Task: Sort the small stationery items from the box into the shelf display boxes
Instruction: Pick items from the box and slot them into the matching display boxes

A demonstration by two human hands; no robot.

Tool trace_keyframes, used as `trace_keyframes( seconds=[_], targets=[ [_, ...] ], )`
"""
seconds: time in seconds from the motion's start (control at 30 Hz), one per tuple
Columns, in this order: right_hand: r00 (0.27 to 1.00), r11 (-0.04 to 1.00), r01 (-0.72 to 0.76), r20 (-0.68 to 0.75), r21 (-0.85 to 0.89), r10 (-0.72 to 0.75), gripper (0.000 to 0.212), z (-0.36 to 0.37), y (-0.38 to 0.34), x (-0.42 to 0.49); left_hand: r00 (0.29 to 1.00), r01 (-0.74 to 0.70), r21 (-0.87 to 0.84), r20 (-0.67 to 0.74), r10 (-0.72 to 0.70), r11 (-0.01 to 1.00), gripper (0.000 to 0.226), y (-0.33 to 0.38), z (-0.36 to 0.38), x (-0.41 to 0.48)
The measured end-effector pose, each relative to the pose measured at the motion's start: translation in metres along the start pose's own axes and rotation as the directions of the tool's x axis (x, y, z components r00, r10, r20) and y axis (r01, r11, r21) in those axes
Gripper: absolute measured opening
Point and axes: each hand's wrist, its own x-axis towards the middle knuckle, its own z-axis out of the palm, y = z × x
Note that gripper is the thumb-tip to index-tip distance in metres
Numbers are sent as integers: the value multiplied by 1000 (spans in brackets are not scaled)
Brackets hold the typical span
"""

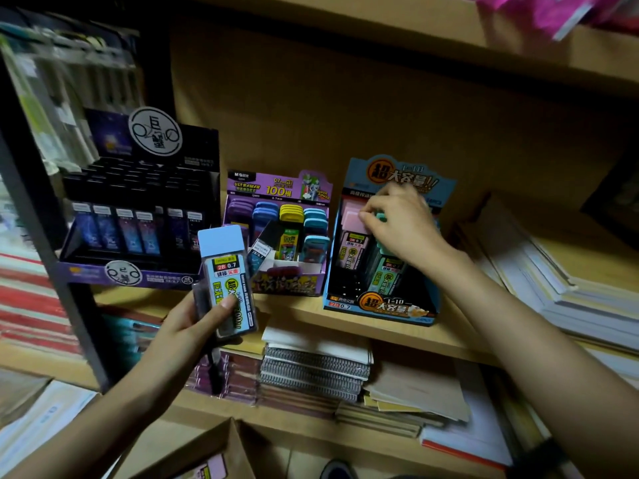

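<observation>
Head view: blue-capped lead case [224,281] gripped in left hand [186,326], before the shelf [345,323]; teal-capped case [381,217] pinched by right hand [397,223] inside the blue display box [380,307] — the adjacent pink-capped case [351,219] could be toppled by sideways pressure.

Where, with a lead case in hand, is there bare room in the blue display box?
The dark front-left corner of the blue display box, below the pink-capped case, looks free. Its right column is crowded: teal-capped cases under the right hand.

Left grip [193,326], thumb across the front, clasps a lead case [226,281] upright; right grip [397,223] is extended forward, palm down, fingers curled.
</observation>
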Motion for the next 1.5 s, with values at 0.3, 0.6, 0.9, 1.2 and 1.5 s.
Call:
trace_keyframes(
  seconds=[0.3, 0.6, 0.9, 1.2, 1.5],
  targets=[
    [934, 392, -342, 353, 854, 46, 22, 3, -102, -42, 999, -9, -1, 40, 9, 1000, 31, 13, -11, -15],
    [920, 118, -386, 391, 915, -21, 5, 22, -159, -21, 999, -40, 76, -11, 41, 996, 36, 31, -67, -40],
    [999, 598, -47, 50, 800, 11, 17, 25, -197, 41, 966, -94, 112, -230, 118, 989, 21, 37, -137, -50],
    [981, 807, 150, 14, 571, -192, 24, 42, -213, 51, 963, -96, 64, -246, 109, 993, 32, 43, -134, -52],
    [980, 828, 155, 19, 539, -197, 23, 57, -223, 53, 961, -69, 145, -257, 105, 987, 65, 51, -124, -51]
  ],
)
